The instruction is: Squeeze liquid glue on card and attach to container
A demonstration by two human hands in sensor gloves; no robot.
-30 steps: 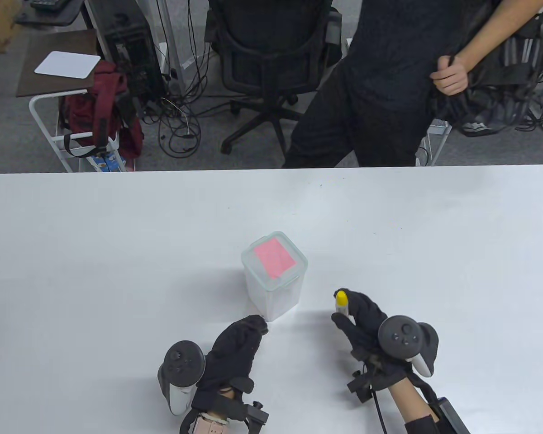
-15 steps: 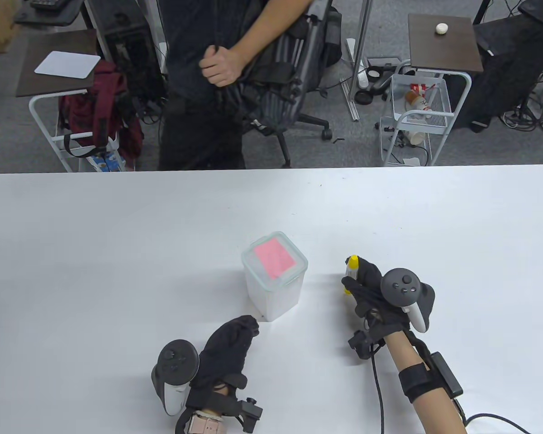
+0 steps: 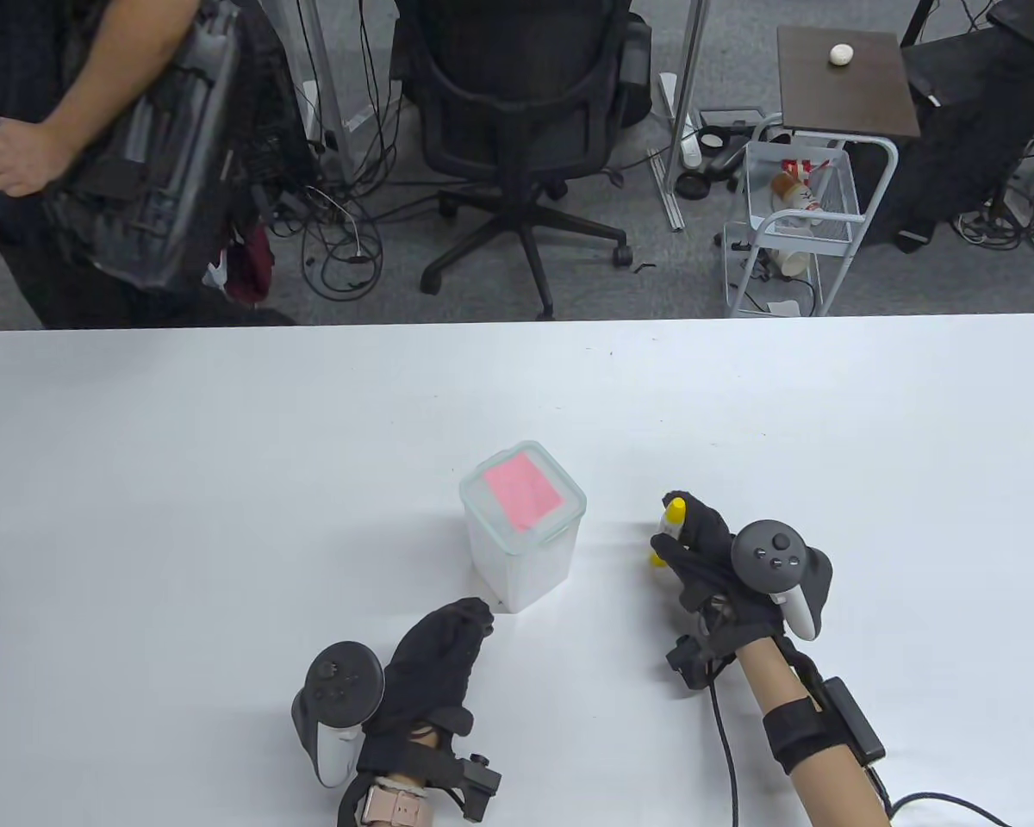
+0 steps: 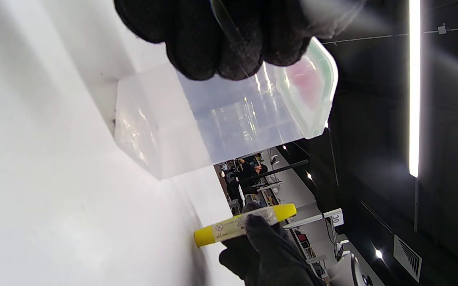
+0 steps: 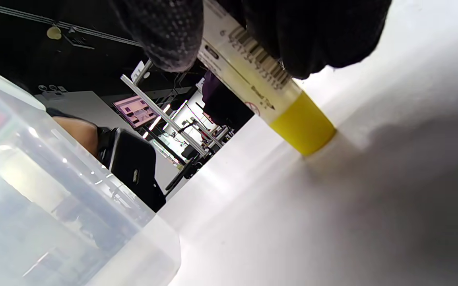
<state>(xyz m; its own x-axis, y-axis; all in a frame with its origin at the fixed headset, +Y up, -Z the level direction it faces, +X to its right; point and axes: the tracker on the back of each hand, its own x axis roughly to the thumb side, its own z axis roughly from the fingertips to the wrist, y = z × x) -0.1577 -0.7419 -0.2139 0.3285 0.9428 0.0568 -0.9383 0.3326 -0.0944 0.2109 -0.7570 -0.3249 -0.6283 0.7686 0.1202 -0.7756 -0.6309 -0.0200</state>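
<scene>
A clear plastic container with a green-rimmed lid stands mid-table, and a pink card lies flat on its lid. My right hand grips a glue tube with yellow ends, standing upright with its base on the table right of the container; the right wrist view shows the yellow base touching the table. My left hand rests on the table just in front of the container's near corner, fingers curled, holding nothing. The left wrist view shows the container and the tube beyond it.
The white table stretches wide on both sides. Behind it are an office chair, a wire cart at back right, and a person carrying a bag at back left.
My right hand carried the glue tube away from me and set its base on the table. My left hand pulled back slightly from the container. The person behind walked from right to left.
</scene>
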